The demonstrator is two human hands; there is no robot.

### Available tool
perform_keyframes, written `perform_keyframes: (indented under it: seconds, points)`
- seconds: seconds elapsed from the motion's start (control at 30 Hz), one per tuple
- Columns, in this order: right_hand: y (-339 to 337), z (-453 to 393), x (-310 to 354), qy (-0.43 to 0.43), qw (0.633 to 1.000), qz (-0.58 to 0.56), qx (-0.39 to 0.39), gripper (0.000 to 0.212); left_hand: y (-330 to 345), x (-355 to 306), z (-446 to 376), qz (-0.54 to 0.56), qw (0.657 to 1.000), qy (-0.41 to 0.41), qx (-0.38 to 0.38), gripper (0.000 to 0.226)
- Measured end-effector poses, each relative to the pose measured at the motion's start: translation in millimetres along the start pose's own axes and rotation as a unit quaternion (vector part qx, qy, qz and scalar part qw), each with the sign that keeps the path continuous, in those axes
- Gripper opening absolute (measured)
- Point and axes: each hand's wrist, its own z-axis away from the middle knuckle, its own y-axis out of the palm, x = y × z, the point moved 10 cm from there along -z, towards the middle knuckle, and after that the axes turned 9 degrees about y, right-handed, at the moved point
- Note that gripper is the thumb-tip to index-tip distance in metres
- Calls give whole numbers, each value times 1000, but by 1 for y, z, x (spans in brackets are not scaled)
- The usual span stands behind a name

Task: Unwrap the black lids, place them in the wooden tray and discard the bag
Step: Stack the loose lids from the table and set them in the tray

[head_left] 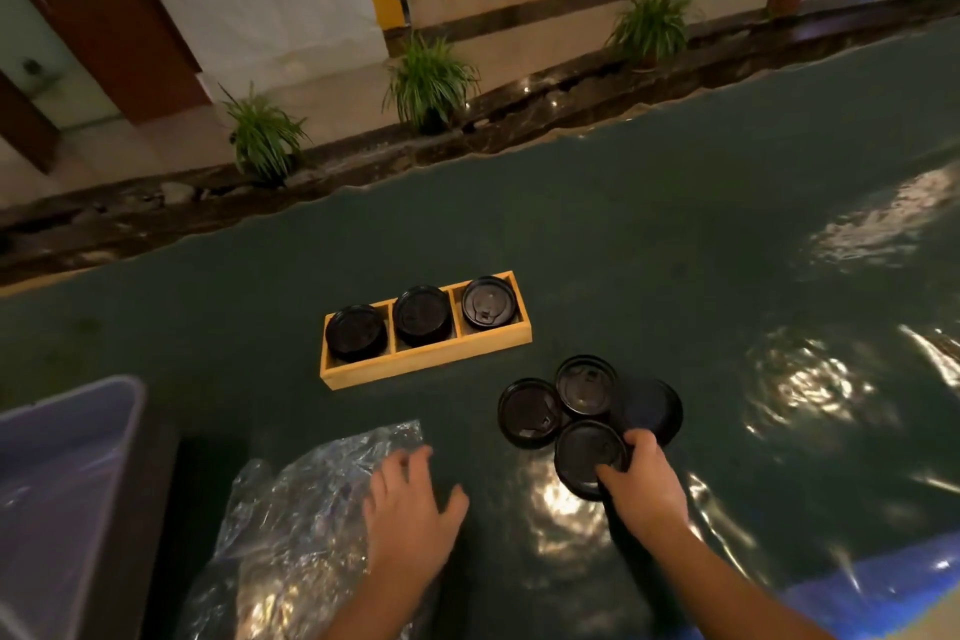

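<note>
Grasped in the right hand was one black lid; the left hand lay spread, empty, on the emptied bag. Lids were already stacked in the wooden tray; four remained on the counter, the bag undiscarded.

Glossy dark green table; grey-blue plastic bin at its left edge; three potted plants on the floor beyond.

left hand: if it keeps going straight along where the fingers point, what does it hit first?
Likely the wooden tray. The left hand lies open by the plastic bag, fingers pointing up-table over bare green surface towards the tray's near wall. Depth is unclear; the loose lids sit off to the right.
</note>
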Motion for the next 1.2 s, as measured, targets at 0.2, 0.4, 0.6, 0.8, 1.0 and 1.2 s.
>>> perform_keyframes:
  seconds: [0.2,0.4,0.6,0.8,1.0,1.2]
  points:
    - [-6,1,1,51,962,-264,46,19,-2,-66,-17,375,927,16,6,50]
    - [4,40,54,-27,944,-280,176,16,41,-141,3,783,537,-175,260,55]
    - [-20,44,72,-116,975,-159,106,13,38,-155,2,827,446,-175,294,43]
    - [-60,-16,42,-29,975,-222,9,7,30,-154,4,844,415,-164,299,47]
    - [-78,-77,-31,142,984,-92,-65,71,20,-143,1,873,360,-173,278,54]
    - [-69,-86,-43,138,987,-44,-63,63,17,-136,-3,877,361,-169,269,55]
